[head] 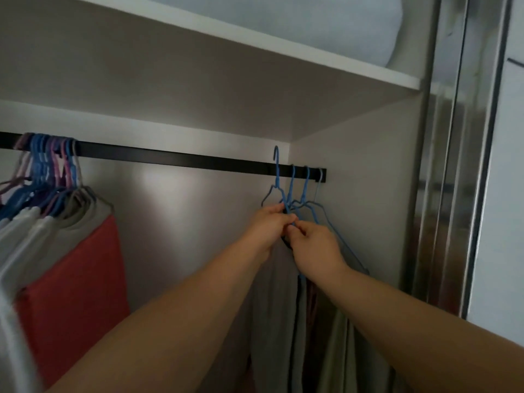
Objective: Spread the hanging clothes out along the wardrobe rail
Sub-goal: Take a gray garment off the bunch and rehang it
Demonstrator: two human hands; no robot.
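Note:
A black wardrobe rail (175, 159) runs from the left edge to the right side wall. Several hangers with white, grey and red clothes (54, 191) bunch at its left end. At the right end, three hangers (304, 182) hook over the rail with grey garments (283, 302) below. A fourth blue hanger (277, 171) is lifted, its hook above the rail. My left hand (269, 225) grips that hanger's shoulder. Just to its right, my right hand (314, 242) pinches the hanger wires at the garment's neck.
A white shelf (255, 49) sits above the rail with a pale bundle (326, 26) on it. The wardrobe's side wall (363, 194) and a metal door frame (453, 165) close off the right. The rail's middle stretch carries no hangers.

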